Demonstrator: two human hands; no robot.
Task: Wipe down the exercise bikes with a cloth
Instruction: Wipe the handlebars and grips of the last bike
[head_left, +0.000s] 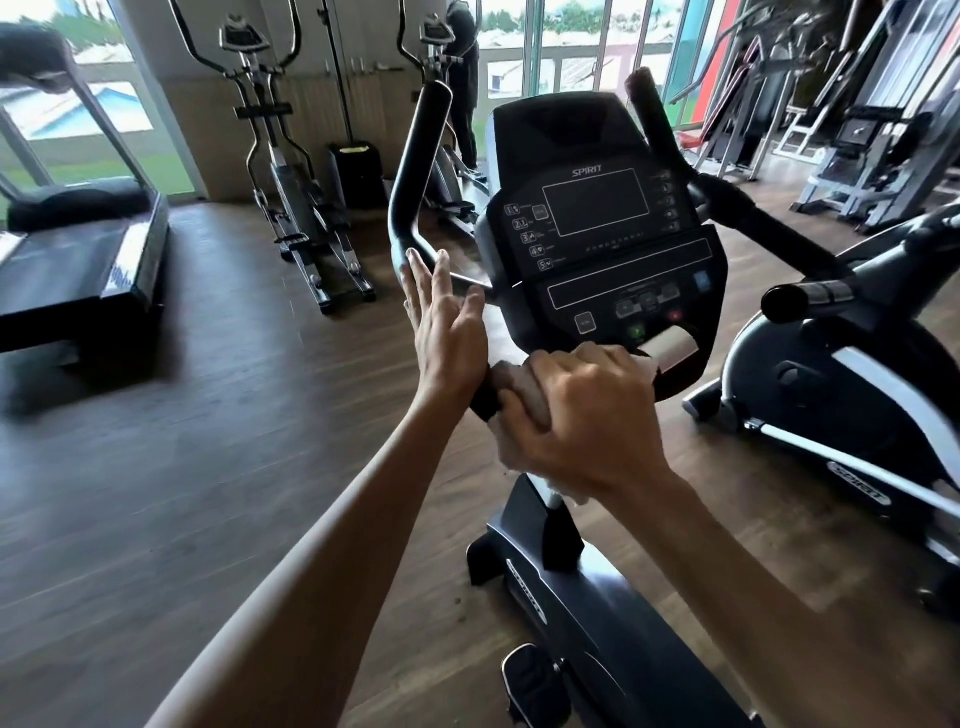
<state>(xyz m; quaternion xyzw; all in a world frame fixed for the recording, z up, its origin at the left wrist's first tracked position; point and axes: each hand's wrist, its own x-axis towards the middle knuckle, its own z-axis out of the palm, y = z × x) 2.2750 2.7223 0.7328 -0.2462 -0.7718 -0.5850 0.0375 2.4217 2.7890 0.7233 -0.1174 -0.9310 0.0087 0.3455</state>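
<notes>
A black exercise bike stands in front of me, its console (597, 223) marked SPIRIT facing me. My right hand (582, 415) grips a pale cloth (524, 389) wrapped round the near end of the bike's left handlebar, just below the console. A strip of the cloth shows past my knuckles under the console's buttons. My left hand (441, 322) is flat with straight fingers, resting against the left handlebar (415, 171) where it bends upward. The bike's frame (587, 597) and a pedal (535, 680) lie below my arms.
A second exercise bike (841, 374) stands close on the right. Two elliptical trainers (291, 197) stand ahead, a treadmill (78, 249) at the left. A person (462, 78) stands by the far windows. Weight machines (857, 145) fill the back right. Wooden floor (234, 441) spreads to the left.
</notes>
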